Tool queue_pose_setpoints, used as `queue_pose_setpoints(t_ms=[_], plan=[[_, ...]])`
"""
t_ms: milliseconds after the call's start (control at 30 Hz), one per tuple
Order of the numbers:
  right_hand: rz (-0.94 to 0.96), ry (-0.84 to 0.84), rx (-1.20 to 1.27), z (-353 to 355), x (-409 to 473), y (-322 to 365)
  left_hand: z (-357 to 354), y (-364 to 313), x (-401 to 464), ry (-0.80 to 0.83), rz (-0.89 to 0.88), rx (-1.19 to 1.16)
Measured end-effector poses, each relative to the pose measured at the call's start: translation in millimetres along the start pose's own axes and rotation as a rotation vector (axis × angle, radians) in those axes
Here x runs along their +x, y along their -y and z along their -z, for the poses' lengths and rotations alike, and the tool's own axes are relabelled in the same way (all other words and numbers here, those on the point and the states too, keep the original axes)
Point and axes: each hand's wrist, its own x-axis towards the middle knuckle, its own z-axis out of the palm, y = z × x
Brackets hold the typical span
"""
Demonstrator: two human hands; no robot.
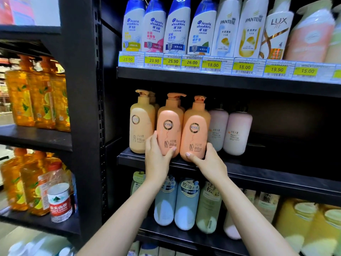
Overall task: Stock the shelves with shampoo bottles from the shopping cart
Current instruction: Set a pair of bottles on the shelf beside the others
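Two orange-pink KYIO pump bottles stand side by side at the front edge of the middle shelf (276, 174). My left hand (156, 156) wraps the base of the left bottle (168, 124), thumb across its front. The right bottle (194, 130) is gripped at its bottom by my right hand (208, 159). A yellow-beige KYIO bottle (141, 126) stands left of them, and two pale pink bottles (237, 132) stand to the right, further back. The shopping cart is out of sight.
The top shelf holds Head & Shoulders, Pantene and Lux bottles (201, 28) above yellow price tags. Blue, green and yellow bottles (186, 204) fill the lower shelf. A black upright (83, 108) divides off orange detergent bottles (36, 97) on the left. The middle shelf's right part is dark.
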Motion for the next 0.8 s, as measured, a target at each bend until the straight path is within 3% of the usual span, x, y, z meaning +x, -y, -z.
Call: queue_pose_setpoints(t_ms=[367,500,567,667,800], plan=[[0.019,-0.049,-0.087,-7.0,1.4,-5.7,7.9,-9.9,-1.8,0.083,0.08,0.17],[0.278,-0.284,-0.234,-9.5,-32.9,-9.6,43.3,-7.4,-37.5,0.182,-0.007,0.313],[0.459,-0.299,-0.235,-25.5,-76.3,-15.9,76.2,0.9,-74.5,0.244,-0.087,0.447],[0.569,-0.184,-0.25,-71.0,-160.4,-29.9,136.7,28.1,-139.4,0.377,-0.159,0.707],[0.51,0.153,-0.366,-133.8,-269.9,-43.4,221.9,76.7,-232.9,0.522,-0.067,0.895]])
